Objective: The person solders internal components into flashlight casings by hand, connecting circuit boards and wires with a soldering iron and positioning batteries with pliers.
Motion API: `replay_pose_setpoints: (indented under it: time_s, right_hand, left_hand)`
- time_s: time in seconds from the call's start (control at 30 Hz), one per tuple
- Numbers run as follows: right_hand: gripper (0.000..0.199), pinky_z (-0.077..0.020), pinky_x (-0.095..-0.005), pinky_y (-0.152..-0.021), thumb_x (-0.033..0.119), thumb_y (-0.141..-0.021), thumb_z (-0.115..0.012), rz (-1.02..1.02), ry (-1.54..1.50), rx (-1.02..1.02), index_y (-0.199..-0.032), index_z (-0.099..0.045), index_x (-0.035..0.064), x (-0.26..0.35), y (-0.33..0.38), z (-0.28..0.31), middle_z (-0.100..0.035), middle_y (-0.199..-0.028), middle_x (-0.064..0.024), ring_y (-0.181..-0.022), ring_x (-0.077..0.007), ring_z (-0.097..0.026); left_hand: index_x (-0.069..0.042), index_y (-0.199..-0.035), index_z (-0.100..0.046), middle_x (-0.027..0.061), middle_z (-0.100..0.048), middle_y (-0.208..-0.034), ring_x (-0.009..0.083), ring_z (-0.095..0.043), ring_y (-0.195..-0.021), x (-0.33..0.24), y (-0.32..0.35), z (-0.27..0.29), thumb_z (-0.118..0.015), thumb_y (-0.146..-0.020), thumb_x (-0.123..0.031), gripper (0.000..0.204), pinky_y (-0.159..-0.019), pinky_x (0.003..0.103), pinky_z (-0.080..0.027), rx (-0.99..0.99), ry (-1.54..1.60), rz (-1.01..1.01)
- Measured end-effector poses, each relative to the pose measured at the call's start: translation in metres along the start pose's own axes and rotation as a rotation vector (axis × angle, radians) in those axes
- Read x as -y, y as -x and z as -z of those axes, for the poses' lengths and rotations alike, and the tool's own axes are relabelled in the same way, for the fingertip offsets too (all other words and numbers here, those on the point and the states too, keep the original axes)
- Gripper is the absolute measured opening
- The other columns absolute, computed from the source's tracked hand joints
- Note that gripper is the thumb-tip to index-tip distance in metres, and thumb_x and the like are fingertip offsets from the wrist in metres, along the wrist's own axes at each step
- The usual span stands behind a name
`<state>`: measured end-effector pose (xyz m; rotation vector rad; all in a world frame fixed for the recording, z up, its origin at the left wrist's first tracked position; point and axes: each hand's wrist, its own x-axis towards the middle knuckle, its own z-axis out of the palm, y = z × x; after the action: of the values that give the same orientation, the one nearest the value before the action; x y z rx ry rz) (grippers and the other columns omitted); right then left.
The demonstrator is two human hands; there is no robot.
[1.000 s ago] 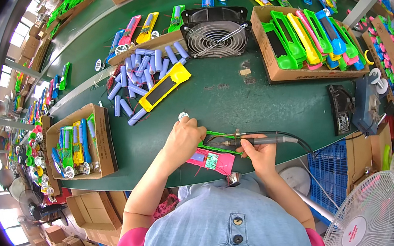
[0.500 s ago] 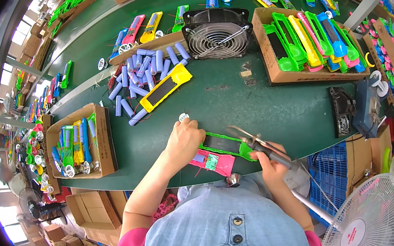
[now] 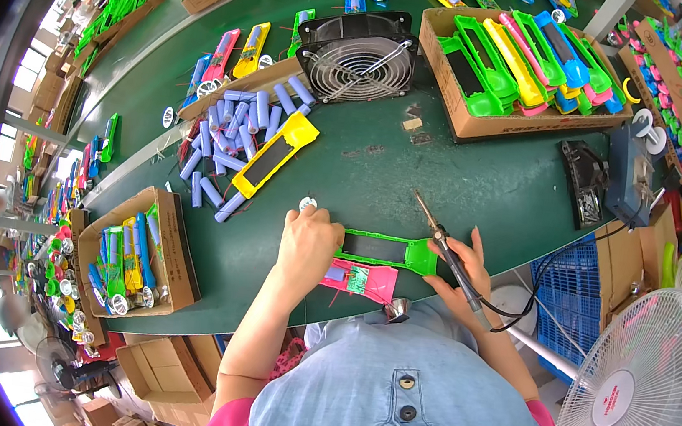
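My left hand [image 3: 309, 247] is closed around the left end of a green plastic casing [image 3: 375, 248] with a dark panel. A white round piece [image 3: 307, 203] shows at its fingertips; the grip beneath is hidden. My right hand [image 3: 465, 269] holds a soldering iron [image 3: 457, 264] loosely between thumb and fingers, one finger stretched up. The tip points up and left over the table. Its fingers also reach the casing's right end. Just below lies a pink casing [image 3: 381, 282] with a green circuit board [image 3: 358, 278] and a blue battery cell [image 3: 335, 274]. A small shiny metal cup [image 3: 397, 307] stands at the table edge.
Left of centre are piled blue cells [image 3: 242, 122] beside a yellow casing [image 3: 276, 155]. Boxes of coloured casings stand left [image 3: 192, 267] and back right [image 3: 528, 125]. A black fan [image 3: 358, 59] stands behind; a blue soldering station [image 3: 630, 174] and iron stand [image 3: 581, 183] are right.
The soldering iron has swung from nearly level to a steeper slant, with its tip farther up the table. My right-hand fingers have spread more. My left hand stays at the green casing.
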<state>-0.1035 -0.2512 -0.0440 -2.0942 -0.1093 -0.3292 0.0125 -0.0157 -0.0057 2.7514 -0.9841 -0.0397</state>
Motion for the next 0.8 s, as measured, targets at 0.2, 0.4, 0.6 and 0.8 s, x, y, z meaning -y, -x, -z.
replay_pose_setpoints:
  time_s: [0.2,0.4,0.6,0.8]
  right_hand:
    - [0.055,-0.0133,-0.0519,-0.109,0.012,-0.069,-0.075,-0.009,-0.015,0.014,-0.115,-0.045,0.0035,-0.002,-0.001,0.001,-0.062,-0.107,-0.0073,-0.098,-0.0222,-0.060]
    - [0.058,-0.0154,-0.0516,-0.109,0.010,-0.068,-0.075,0.031,-0.010,0.017,-0.116,-0.043,0.0037,-0.004,-0.002,0.001,-0.062,-0.108,-0.0076,-0.097,-0.0222,-0.060]
    - [0.057,-0.0271,-0.0474,-0.106,0.009,-0.068,-0.074,0.012,-0.061,0.026,-0.116,-0.043,0.0030,-0.004,-0.008,-0.001,-0.061,-0.109,-0.0093,-0.100,-0.0264,-0.059]
    - [0.054,-0.0360,-0.0357,-0.101,0.012,-0.067,-0.076,0.027,-0.086,0.157,-0.113,-0.048,0.0012,0.002,-0.026,-0.009,-0.061,-0.112,-0.0078,-0.113,-0.0263,-0.052]
  left_hand:
    - [-0.009,-0.074,-0.068,0.0036,-0.053,-0.073,0.0212,-0.052,-0.078,-0.013,-0.004,0.036,-0.063,-0.064,-0.008,0.012,-0.069,0.034,-0.040,-0.094,0.427,-0.209]
    - [-0.008,-0.088,-0.065,0.0053,-0.053,-0.087,0.0218,-0.052,-0.082,-0.037,0.004,0.027,-0.064,-0.065,-0.006,0.023,-0.072,0.033,-0.042,0.140,0.197,-0.509]
    - [-0.005,-0.080,-0.061,0.0067,-0.054,-0.083,0.0240,-0.053,-0.078,-0.027,0.006,0.004,-0.064,-0.068,-0.003,0.013,-0.068,0.034,-0.043,0.099,0.472,-0.421]
    - [-0.005,-0.074,-0.061,0.0081,-0.053,-0.072,0.0257,-0.054,-0.066,-0.046,0.011,-0.014,-0.064,-0.068,-0.002,0.008,-0.060,0.036,-0.044,-0.175,0.367,-0.126]
